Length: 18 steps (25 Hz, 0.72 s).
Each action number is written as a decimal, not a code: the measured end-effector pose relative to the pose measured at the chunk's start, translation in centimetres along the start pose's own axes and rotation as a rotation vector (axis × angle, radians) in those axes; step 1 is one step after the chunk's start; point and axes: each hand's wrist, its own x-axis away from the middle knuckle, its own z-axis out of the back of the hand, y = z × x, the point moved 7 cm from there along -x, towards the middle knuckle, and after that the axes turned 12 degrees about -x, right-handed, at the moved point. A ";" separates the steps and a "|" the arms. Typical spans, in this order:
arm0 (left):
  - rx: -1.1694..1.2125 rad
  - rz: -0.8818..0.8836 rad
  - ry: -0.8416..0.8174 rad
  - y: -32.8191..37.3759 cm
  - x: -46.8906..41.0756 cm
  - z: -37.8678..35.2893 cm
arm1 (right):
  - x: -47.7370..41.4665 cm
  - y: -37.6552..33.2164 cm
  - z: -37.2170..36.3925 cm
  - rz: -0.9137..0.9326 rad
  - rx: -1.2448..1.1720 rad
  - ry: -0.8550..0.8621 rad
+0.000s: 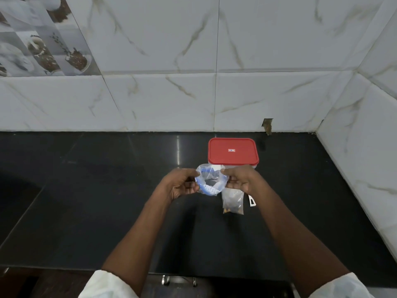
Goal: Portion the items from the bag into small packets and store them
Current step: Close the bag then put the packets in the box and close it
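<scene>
Both hands, left hand (182, 186) and right hand (241, 181), pinch an open packet (211, 181); one filled packet (233, 202) lies on the tabletop (107, 190), and the box (233, 152) looks closed, so storing seems left.

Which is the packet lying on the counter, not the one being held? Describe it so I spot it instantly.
On the black counter, find the red-lidded box near the back wall. Nearer the person than the box, partly under the right hand, lies a small clear packet. Unlike the blue-rimmed bag held open beside it, it lies flat with dark bits at its near end.
</scene>
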 end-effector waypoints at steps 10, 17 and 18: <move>-0.069 -0.016 0.090 -1.8 0.1 -0.9 | 0.9 0.0 -0.5 0.198 0.523 0.135; -0.910 -0.335 0.738 2.4 2.9 0.4 | 3.2 -2.4 -4.0 0.569 1.315 0.389; -0.945 -0.341 0.676 2.5 2.4 0.2 | 2.9 -2.6 -3.9 0.543 1.312 0.369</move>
